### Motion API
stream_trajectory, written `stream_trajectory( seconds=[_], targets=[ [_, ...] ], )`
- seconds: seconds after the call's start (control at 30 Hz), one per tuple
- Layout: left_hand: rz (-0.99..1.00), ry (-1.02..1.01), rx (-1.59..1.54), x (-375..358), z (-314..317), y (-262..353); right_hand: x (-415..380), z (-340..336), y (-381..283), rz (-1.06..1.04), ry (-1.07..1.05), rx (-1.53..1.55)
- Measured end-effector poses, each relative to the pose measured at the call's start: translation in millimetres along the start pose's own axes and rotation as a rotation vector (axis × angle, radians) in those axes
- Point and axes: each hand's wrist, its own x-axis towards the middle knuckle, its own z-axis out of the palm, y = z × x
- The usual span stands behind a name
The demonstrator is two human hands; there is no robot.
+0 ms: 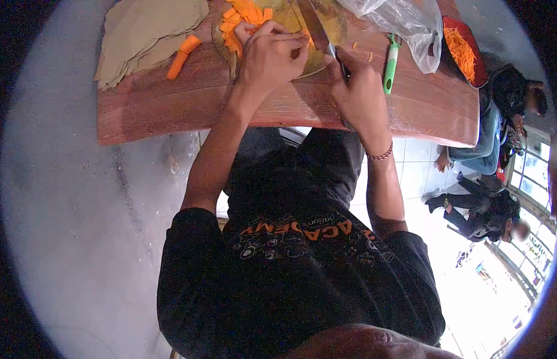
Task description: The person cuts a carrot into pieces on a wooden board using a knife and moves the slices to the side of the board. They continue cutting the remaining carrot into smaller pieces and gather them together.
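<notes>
My left hand (272,57) is curled on the round yellowish chopping board (284,17), its fingertips closed on a piece of carrot (308,39) that they mostly hide. Cut carrot pieces (232,27) are heaped just beyond and left of that hand. My right hand (361,87) grips the handle of a knife (315,25). The blade points away from me over the board, right beside the fingertips of my left hand. To the right of my right hand lies a peeler (390,66) with a green and white handle.
Brown paper-like sheets (147,36) are stacked at the table's left, with a carrot chunk (183,57) beside them. A clear plastic bag (404,27) and a dish of shredded carrot (461,54) stand at the right. The wooden table (189,113) has a curved front edge. Other people (482,209) are at right.
</notes>
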Motion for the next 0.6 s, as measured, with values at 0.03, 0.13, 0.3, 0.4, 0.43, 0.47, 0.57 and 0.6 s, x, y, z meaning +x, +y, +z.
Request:
stream_trajectory(
  seconds=[0.03, 0.13, 0.3, 0.4, 0.43, 0.47, 0.57, 0.6],
  targets=[
    [0.0, 0.0, 0.0, -0.2, 0.1, -0.2, -0.8, -0.4, -1.3, 0.001, 0.0, 0.0],
    [0.016, 0.002, -0.006, -0.6, 0.9, -1.5, -2.3, -0.8, -4.5, 0.067, -0.039, 0.024],
    [-0.003, 0.007, -0.033, -0.9, 2.8, -1.7, -2.8, -0.4, -4.0, 0.074, -0.071, 0.005],
    [-0.003, 0.009, -0.042, -2.0, 3.7, -3.9, -3.3, -2.7, -9.8, 0.078, -0.058, 0.004],
    [-0.002, 0.01, -0.042, -2.1, 3.7, -4.2, -3.1, -2.0, -9.7, 0.077, -0.057, 0.003],
    [-0.004, 0.004, -0.064, -2.0, 3.9, -4.0, -2.9, -1.0, -8.8, 0.09, -0.057, 0.017],
    [-0.002, -0.025, -0.065, -1.9, 0.6, -3.8, -3.3, 0.7, -3.6, 0.097, -0.06, 0.007],
    [0.002, -0.047, -0.044, -1.6, -0.8, -3.6, -3.4, 0.7, -2.5, 0.093, -0.064, -0.018]
  ],
)
